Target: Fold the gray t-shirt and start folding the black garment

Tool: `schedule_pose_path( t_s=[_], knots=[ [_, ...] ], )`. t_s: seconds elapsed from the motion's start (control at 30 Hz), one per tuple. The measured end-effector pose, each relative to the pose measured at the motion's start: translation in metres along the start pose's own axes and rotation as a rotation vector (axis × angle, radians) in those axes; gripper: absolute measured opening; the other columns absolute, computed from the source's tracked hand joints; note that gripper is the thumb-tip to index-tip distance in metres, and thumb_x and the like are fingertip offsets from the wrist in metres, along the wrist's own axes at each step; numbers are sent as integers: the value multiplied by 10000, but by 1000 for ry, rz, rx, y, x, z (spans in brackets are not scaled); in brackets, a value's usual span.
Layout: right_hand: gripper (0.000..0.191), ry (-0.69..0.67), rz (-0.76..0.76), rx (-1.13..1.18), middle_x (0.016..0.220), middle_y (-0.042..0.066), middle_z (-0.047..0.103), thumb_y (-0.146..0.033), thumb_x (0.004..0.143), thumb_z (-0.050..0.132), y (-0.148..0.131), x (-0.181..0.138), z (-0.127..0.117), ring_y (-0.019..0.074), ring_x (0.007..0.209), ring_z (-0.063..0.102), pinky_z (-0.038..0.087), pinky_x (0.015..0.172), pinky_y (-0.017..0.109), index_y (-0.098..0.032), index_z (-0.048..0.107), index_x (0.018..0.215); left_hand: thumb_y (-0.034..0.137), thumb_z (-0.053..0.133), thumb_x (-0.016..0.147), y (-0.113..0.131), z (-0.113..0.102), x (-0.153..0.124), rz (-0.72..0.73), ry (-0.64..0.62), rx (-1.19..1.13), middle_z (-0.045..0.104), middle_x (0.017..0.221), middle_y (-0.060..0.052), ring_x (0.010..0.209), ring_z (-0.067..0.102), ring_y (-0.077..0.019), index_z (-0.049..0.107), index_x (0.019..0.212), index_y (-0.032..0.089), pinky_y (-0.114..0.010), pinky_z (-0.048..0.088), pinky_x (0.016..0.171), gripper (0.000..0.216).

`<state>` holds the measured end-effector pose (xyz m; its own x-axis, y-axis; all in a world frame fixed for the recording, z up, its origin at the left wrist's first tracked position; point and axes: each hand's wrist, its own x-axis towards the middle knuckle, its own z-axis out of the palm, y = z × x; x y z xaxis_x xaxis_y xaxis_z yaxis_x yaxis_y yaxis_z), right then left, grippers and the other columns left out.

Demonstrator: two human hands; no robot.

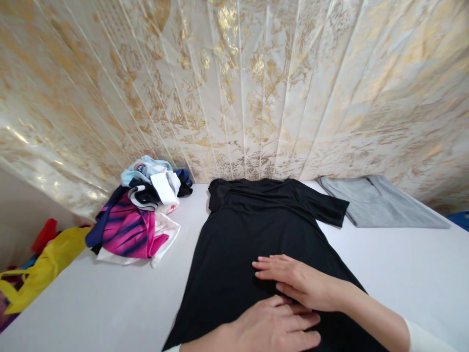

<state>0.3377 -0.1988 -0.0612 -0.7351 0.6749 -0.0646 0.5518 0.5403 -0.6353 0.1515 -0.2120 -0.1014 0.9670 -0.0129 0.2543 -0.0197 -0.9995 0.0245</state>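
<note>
A black short-sleeved shirt (256, 234) lies spread out on the white table (124, 298), its collar end toward the wall and one sleeve stretched out to the right. Over its lower middle is my right hand (296, 278), fingers extended toward the left and palm down. My left hand (274, 325) is nearer to me, also palm down, with its fingers stretched to the right and slightly apart. The fingers of both hands come close or overlap in view. Neither hand grips the cloth. The shirt's bottom edge lies out of frame.
At the left stands a heap of crumpled clothes (128, 225) in pink, navy, white and light blue. A folded grey garment (384, 203) lies at the back right. Yellow cloth (51, 264) hangs beyond the left edge. A gold-patterned covering (249, 88) rises behind the table.
</note>
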Motion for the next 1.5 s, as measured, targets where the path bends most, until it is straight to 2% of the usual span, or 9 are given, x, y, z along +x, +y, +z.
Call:
schedule_pose_path(
  t_s=[0.1,0.3,0.5,0.77,0.87,1.07,1.17,1.37,1.5],
  knots=[
    [472,45,-27,-74,1508,-22,361,-216,937,395,23,19,-5,173,1391,311,245,1143,419,-334,451,1391,242,287,1031,0,0,-3,-2,-12,-32,475,1429,22,1324,393,-111,535,1254,207,-247,361,1014,335],
    [482,306,247,-285,1533,94,302,-328,935,410,101,21,-40,251,1409,268,259,1118,511,-240,432,1408,254,286,1023,0,-5,-7,-30,-56,-117,416,1473,10,1372,331,-125,490,1289,202,-277,332,1049,340],
    [456,314,231,-65,1539,13,308,-283,942,393,83,-37,-34,213,1378,342,296,1129,441,-300,428,1396,265,325,1008,3,-14,2,-84,-61,-143,438,1457,-23,1352,366,-154,491,1278,168,-298,300,1066,331],
    [386,286,259,86,1453,26,456,-303,973,355,67,-75,-25,201,1341,406,318,1123,429,-285,526,1319,500,296,993,24,10,73,89,13,13,459,1429,-59,1315,388,-174,522,1260,112,-283,350,1007,522],
    [398,238,224,-79,1486,26,409,-325,966,385,73,-77,-20,214,1375,347,295,1130,454,-303,505,1345,458,323,994,28,23,77,98,36,41,450,1435,-27,1325,369,-165,511,1280,145,-274,346,1009,464],
    [490,385,392,-438,1508,92,358,-337,956,354,129,-86,-34,240,1400,292,283,1113,523,-236,390,1434,338,257,1016,28,31,68,135,102,128,406,1471,52,1350,340,-137,494,1329,247,-269,348,1016,404],
    [493,356,316,-425,1529,73,318,-278,934,397,115,-82,-37,235,1404,283,281,1120,511,-257,403,1426,307,254,1016,27,28,70,155,106,168,415,1467,47,1339,362,-125,498,1332,257,-254,372,983,402],
    [474,92,126,-11,1508,13,369,-265,954,414,22,-59,-14,193,1378,341,295,1132,431,-338,401,1422,472,306,990,21,23,72,73,61,76,505,1381,-26,1278,430,-169,546,1252,159,-263,359,995,474],
    [444,99,164,-36,1529,27,325,-387,971,388,42,-55,-14,223,1402,288,240,1142,482,-334,422,1410,389,311,998,21,26,66,91,61,73,492,1396,7,1285,428,-154,553,1255,187,-257,362,990,407]
  ],
)
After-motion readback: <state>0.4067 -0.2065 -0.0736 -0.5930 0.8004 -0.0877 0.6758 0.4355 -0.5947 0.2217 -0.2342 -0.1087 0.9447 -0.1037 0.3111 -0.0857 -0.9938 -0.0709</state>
